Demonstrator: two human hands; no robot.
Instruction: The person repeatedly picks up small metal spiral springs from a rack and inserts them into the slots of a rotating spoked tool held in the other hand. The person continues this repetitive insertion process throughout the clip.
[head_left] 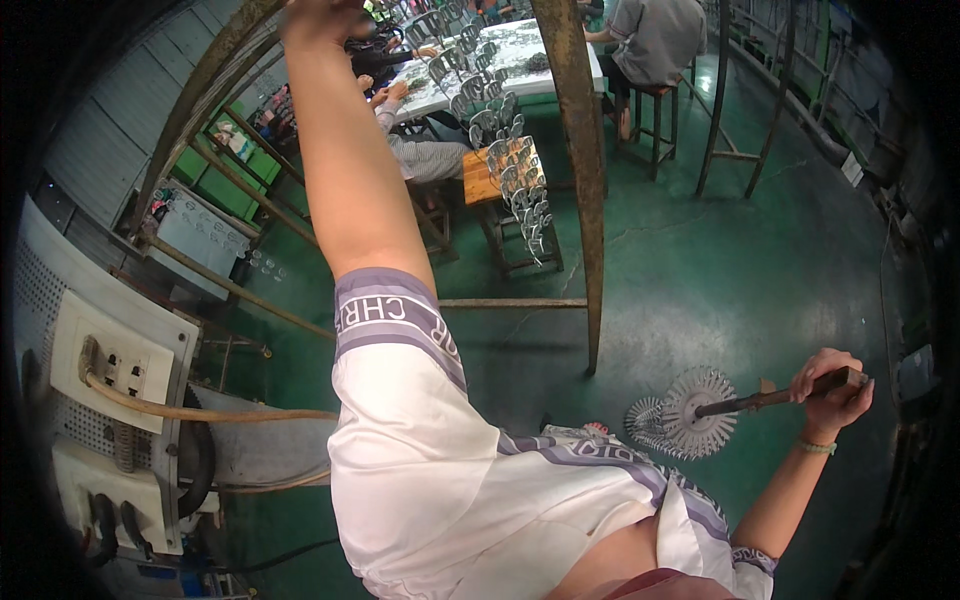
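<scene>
My right hand (835, 388) is closed around the thick, brown, block-like end of a long dark rod (745, 403). At the rod's far end sits a round cluster of thin grey metal pieces (702, 412), fanned out like spokes, with more of them stacked behind. My left arm reaches straight up, and my left hand (325, 20) is at the top rim of the view beside a rusty metal frame (578, 150). Its fingers are blurred and partly cut off. Right of that arm hangs a long strand of looped grey metal pieces (508, 165).
A white table (555, 75) with small dark parts stands behind, with seated people around it. One person in grey (655, 40) sits on a stool (655, 125). A wooden-topped stool (490, 180) stands beyond the frame. At left is a pale machine panel (115, 360) with switches and cables.
</scene>
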